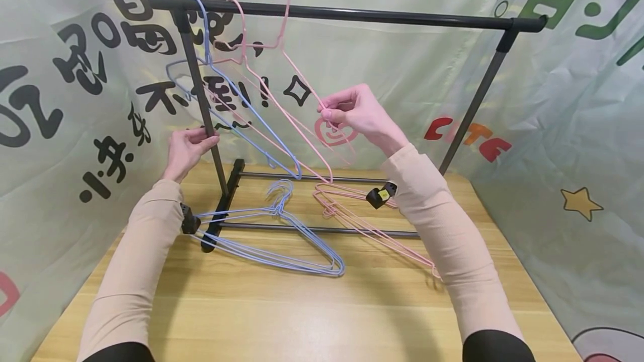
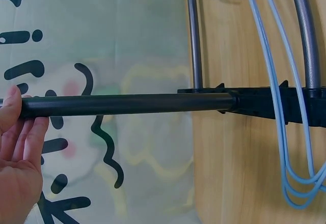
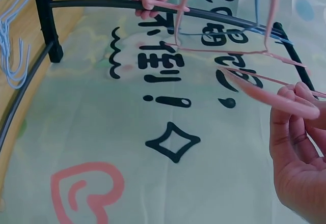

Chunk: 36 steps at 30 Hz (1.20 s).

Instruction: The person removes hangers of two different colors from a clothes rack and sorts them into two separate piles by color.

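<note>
My right hand [image 1: 352,109] pinches one arm of a pink clothes hanger [image 1: 303,78], tilted, its hook above the black rack's top rod [image 1: 402,17]. In the right wrist view, my right thumb and fingers [image 3: 300,147] hold the hanger's pink wire [image 3: 270,94]. My left hand [image 1: 186,152] grips the rack's left post [image 1: 201,99]; in the left wrist view, its thumb [image 2: 9,109] and fingers lie around the dark tube [image 2: 127,104]. A blue hanger [image 1: 206,32] and another pink hanger [image 1: 244,27] hang from the rod's left end.
On the wooden table [image 1: 282,317], several blue hangers [image 1: 302,266] lie stacked across the rack's base bar [image 1: 372,232]. To their right lie several pink hangers [image 1: 352,222]. The rack's right post [image 1: 475,99] stands beyond my right arm. A printed curtain [image 1: 568,144] surrounds the table.
</note>
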Tool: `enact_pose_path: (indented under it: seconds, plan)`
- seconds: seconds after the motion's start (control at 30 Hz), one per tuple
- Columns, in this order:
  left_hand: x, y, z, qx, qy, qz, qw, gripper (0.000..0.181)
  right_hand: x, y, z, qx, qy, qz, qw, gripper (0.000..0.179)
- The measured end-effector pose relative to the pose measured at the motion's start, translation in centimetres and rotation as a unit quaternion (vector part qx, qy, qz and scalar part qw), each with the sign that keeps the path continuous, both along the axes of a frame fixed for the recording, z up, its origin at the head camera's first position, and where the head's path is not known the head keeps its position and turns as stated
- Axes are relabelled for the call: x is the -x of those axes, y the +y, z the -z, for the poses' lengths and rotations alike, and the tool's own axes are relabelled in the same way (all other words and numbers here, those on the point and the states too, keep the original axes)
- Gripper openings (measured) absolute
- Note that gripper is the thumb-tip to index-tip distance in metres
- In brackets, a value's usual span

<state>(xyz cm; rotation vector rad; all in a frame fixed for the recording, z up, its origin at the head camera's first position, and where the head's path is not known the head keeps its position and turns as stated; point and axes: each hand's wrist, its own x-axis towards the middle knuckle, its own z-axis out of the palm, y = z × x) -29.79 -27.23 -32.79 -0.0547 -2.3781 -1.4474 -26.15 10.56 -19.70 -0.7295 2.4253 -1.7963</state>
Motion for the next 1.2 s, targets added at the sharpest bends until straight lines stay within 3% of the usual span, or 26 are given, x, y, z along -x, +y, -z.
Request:
enact_pose_path:
  seconds: [0.23,0.67,1.0,1.2]
  plan:
    - [0.0,0.0,0.0,-0.003,-0.002,0.003,1.0000,0.041,-0.6,2.1,0.2,0.019,0.007,0.007,0.9998,0.012]
    - [0.0,0.0,0.1,0.008,-0.003,-0.006,0.9999,0.041,-2.3,7.8,1.2,0.000,0.030,0.010,0.9995,0.010]
    - [0.1,-0.1,0.1,0.013,0.000,-0.002,0.9999,0.040,-3.9,12.4,3.6,-0.066,0.033,0.044,0.9963,0.010]
    - [0.0,0.1,0.1,0.007,0.001,-0.003,1.0000,0.043,-4.8,14.9,5.4,-0.067,0.037,0.043,0.9962,0.010]
